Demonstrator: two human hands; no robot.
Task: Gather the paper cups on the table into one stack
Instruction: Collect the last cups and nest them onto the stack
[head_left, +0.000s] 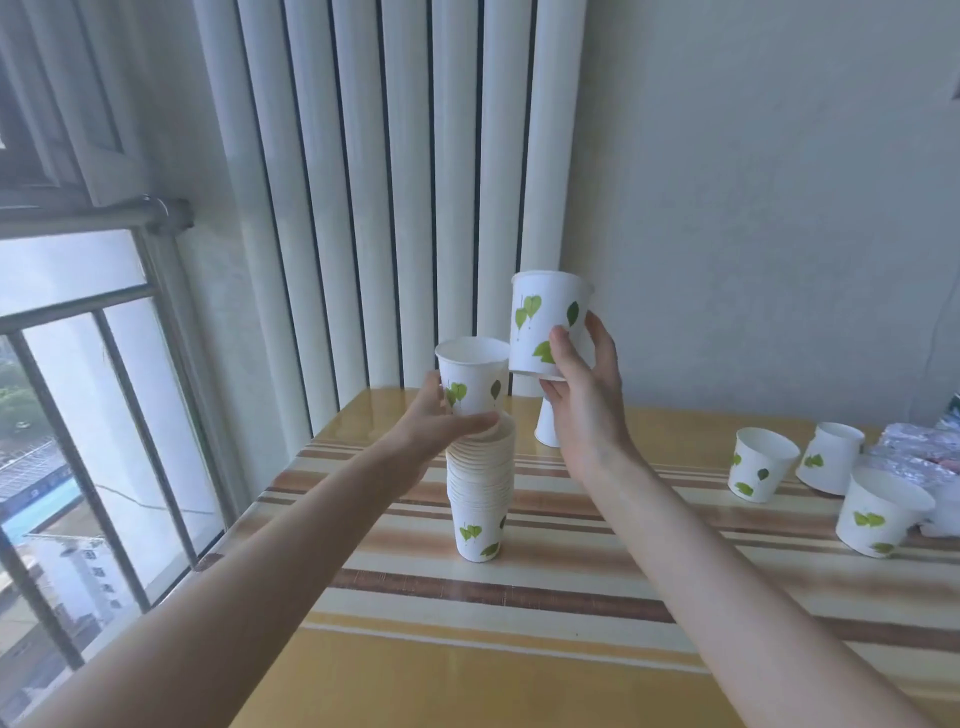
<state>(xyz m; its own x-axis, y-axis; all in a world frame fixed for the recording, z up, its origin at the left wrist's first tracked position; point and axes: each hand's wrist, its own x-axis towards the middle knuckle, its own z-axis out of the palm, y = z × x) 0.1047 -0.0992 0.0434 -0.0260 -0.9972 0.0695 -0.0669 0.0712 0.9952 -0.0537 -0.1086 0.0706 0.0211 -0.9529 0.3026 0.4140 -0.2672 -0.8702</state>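
A tall stack of white paper cups with green leaf prints (480, 499) stands upright on the striped table (519, 597). My left hand (436, 421) grips the top cup of the stack (475, 376) at its base. My right hand (582, 395) holds a single leaf-print cup (545, 322) in the air, above and just right of the stack's top. Behind my right hand a white cup (545, 428) stands on the table, mostly hidden. Three loose cups, one (761, 465), a second (831, 457) and a third (883, 519), sit at the right.
A crumpled clear plastic wrapper (919, 454) lies at the table's far right, behind the loose cups. White radiator columns (405, 197) rise behind the table against the wall. A window with metal bars (78, 389) is at the left.
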